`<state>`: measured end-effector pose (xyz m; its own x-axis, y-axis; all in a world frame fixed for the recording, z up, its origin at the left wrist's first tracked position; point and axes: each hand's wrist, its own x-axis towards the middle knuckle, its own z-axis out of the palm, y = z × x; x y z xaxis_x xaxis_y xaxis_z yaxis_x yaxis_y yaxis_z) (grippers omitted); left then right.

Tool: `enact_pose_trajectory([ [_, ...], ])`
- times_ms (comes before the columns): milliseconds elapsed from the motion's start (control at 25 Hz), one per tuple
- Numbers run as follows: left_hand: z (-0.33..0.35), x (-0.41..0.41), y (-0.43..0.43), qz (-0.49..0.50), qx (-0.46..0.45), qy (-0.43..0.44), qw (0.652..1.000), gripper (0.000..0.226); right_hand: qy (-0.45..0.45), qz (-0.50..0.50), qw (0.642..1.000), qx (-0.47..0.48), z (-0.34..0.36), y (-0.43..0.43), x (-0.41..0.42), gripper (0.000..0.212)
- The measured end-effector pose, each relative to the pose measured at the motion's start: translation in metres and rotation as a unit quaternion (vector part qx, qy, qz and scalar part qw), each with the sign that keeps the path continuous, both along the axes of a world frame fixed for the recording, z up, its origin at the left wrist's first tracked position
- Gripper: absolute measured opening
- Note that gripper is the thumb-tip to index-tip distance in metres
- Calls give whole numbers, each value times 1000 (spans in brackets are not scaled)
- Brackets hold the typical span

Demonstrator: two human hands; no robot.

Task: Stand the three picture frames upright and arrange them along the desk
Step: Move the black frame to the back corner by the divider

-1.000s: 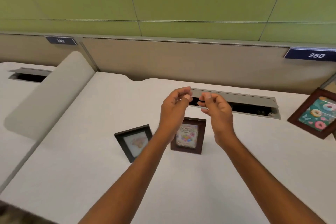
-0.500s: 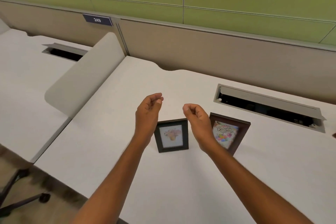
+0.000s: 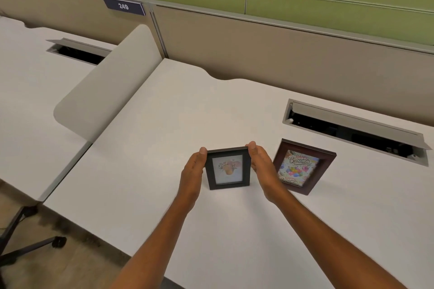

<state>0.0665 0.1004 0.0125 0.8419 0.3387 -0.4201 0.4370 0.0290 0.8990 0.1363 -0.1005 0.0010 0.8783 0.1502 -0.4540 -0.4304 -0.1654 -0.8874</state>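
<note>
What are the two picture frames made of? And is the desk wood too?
The black frame, held at its sides by the left hand and right hand, looks like matte painted wood or plastic; no grain shows. The brown frame looks like dark stained wood with a soft sheen, though it could be plastic too. The desk looks like smooth off-white laminate, with no wood grain.

Black frame (image 3: 227, 168) upright; brown birthday frame (image 3: 303, 166) upright, right.

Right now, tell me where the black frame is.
In the head view, the black frame stands on the desk near its front edge, held between the left hand and right hand, just left of the brown frame.
</note>
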Motion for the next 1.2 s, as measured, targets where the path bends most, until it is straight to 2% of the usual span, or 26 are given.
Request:
enact_pose_trajectory([
  [80, -9, -3, -3, -14, -22, 7, 1000, 90, 21, 14, 1000, 13, -8, 1, -4, 59],
  [120, -12, -4, -5, -18, -33, 9, 999, 91, 26, 22, 999, 21, -10, 2, -5, 58],
  [200, -15, -3, -8, -25, -54, 10, 998, 76, 30, 37, 998, 28, -12, 4, -7, 63],
  [280, -17, 1, -9, -31, -62, 5, 998, 61, 32, 44, 998, 23, -10, 9, -5, 78],
  [360, -16, 6, -7, -19, -63, -3, 998, 62, 36, 46, 998, 21, -9, 13, 0, 85],
  [560, -10, 33, 8, 9, -74, -20, 997, 74, 31, 37, 999, 19, 4, 34, 24, 75],
  [720, -3, 68, 33, 31, -63, -37, 997, 80, 8, 24, 1000, 13, 22, 67, 59, 65],
  [800, 1, 90, 51, 37, -42, -45, 997, 75, -8, 18, 1000, 17, 30, 86, 81, 63],
  [1000, 13, 155, 105, 23, 11, -45, 999, 80, -32, 0, 999, 35, 43, 138, 151, 68],
  [1200, 29, 223, 152, 27, 13, -84, 996, 66, -53, -8, 996, 70, 47, 187, 218, 69],
])
